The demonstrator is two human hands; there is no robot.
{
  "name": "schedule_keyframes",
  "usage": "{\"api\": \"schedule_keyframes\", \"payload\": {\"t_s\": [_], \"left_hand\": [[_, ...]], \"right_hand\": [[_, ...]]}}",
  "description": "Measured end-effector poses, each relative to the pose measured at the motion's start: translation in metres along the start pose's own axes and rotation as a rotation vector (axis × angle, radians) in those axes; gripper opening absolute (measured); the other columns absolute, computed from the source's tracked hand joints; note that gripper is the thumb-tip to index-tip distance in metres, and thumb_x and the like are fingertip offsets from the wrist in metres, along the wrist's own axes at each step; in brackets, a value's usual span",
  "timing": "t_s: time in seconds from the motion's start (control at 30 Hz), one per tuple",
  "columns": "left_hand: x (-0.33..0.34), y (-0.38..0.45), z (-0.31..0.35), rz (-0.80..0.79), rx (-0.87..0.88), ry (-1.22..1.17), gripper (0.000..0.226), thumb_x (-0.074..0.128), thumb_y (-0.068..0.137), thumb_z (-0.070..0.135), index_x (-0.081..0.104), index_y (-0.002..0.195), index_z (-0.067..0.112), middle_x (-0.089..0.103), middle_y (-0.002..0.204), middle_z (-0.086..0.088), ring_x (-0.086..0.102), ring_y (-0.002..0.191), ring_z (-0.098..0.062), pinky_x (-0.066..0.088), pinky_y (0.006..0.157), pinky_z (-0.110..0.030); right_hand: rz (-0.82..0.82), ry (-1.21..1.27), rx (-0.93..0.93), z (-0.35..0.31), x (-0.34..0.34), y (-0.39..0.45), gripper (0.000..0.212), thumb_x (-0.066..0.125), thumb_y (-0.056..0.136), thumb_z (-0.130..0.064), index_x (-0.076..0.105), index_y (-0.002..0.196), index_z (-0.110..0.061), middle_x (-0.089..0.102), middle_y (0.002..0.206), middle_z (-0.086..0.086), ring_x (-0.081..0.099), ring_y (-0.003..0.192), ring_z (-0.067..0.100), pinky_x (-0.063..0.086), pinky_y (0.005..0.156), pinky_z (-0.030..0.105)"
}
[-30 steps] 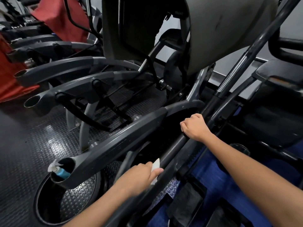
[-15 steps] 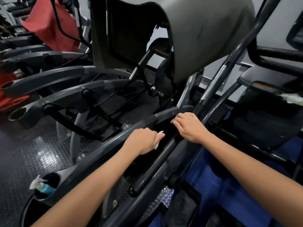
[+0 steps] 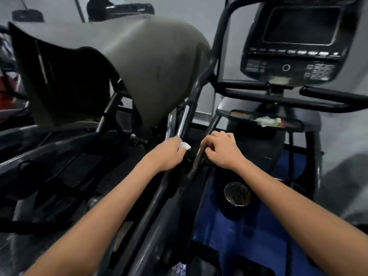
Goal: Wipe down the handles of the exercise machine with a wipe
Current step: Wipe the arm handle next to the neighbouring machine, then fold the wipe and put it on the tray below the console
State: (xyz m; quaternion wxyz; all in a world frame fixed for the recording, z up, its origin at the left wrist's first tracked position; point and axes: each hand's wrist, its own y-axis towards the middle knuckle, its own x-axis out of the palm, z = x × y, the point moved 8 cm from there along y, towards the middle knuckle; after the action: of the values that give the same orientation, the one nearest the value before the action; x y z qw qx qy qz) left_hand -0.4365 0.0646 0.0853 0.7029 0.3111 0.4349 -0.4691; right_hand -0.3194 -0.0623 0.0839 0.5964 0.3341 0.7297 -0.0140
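Both hands point(image 3: 199, 150) have slid up the handle point(image 3: 186, 118).

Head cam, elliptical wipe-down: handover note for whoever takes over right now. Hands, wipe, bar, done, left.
Left hand: grips the white wipe, held against the long dark handle bar near its chrome section.
Right hand: fingers curled on a bar of the frame just right of that, apparently steadying.
Console and its horizontal black handles stand up and to the right, no hand on them.
Done: cannot tell from this view how much of the bar is wiped.
Left: probably the upper bar past the chrome, then the console handles.
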Motion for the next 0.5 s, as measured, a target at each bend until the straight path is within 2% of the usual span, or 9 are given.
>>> {"api": "schedule_keyframes", "payload": {"t_s": [0.17, 0.27, 0.37, 0.43, 0.5], "left_hand": [[0.005, 0.047, 0.055, -0.004, 0.176, -0.047, 0.016, 0.047, 0.099, 0.023, 0.051, 0.109, 0.011, 0.062, 0.093, -0.005, 0.061, 0.080, -0.023, 0.050, 0.071, -0.040], [0.012, 0.068, 0.087, -0.021, 0.233, -0.073, 0.019, 0.054, 0.098, 0.027, 0.052, 0.113, 0.016, 0.063, 0.100, -0.003, 0.060, 0.086, -0.021, 0.048, 0.073, -0.035], [0.016, 0.089, 0.114, -0.002, 0.276, -0.101, 0.019, 0.063, 0.093, 0.028, 0.056, 0.106, 0.017, 0.063, 0.096, 0.000, 0.059, 0.087, -0.019, 0.046, 0.073, -0.033], [0.017, 0.103, 0.128, 0.014, 0.292, -0.139, 0.017, 0.066, 0.091, 0.030, 0.058, 0.101, 0.018, 0.062, 0.091, 0.003, 0.058, 0.084, -0.016, 0.042, 0.068, -0.029], [0.020, 0.117, 0.141, 0.016, 0.314, -0.170, 0.019, 0.068, 0.091, 0.029, 0.059, 0.102, 0.017, 0.061, 0.091, 0.003, 0.057, 0.083, -0.015, 0.039, 0.068, -0.027]], "right_hand": [[-0.071, 0.011, 0.185, 0.049, -0.029, -0.011, 0.033, 0.066, 0.079, -0.042, 0.065, 0.112, -0.039, 0.055, 0.099, -0.013, 0.048, 0.104, 0.015, 0.029, 0.094, 0.035], [-0.098, 0.013, 0.273, 0.068, -0.042, -0.017, 0.048, 0.071, 0.079, -0.054, 0.061, 0.122, -0.034, 0.055, 0.110, -0.011, 0.045, 0.109, 0.016, 0.030, 0.095, 0.038], [-0.108, 0.056, 0.350, 0.087, -0.047, -0.019, 0.048, 0.072, 0.078, -0.057, 0.061, 0.111, -0.024, 0.055, 0.112, -0.007, 0.044, 0.105, 0.017, 0.033, 0.094, 0.040], [-0.100, 0.141, 0.394, 0.101, -0.049, -0.021, 0.050, 0.073, 0.074, -0.060, 0.061, 0.107, -0.024, 0.058, 0.112, -0.007, 0.049, 0.107, 0.017, 0.039, 0.098, 0.042], [-0.052, 0.247, 0.415, 0.114, -0.055, -0.021, 0.043, 0.076, 0.075, -0.053, 0.061, 0.104, -0.025, 0.061, 0.112, -0.005, 0.055, 0.107, 0.017, 0.045, 0.096, 0.037]]}}
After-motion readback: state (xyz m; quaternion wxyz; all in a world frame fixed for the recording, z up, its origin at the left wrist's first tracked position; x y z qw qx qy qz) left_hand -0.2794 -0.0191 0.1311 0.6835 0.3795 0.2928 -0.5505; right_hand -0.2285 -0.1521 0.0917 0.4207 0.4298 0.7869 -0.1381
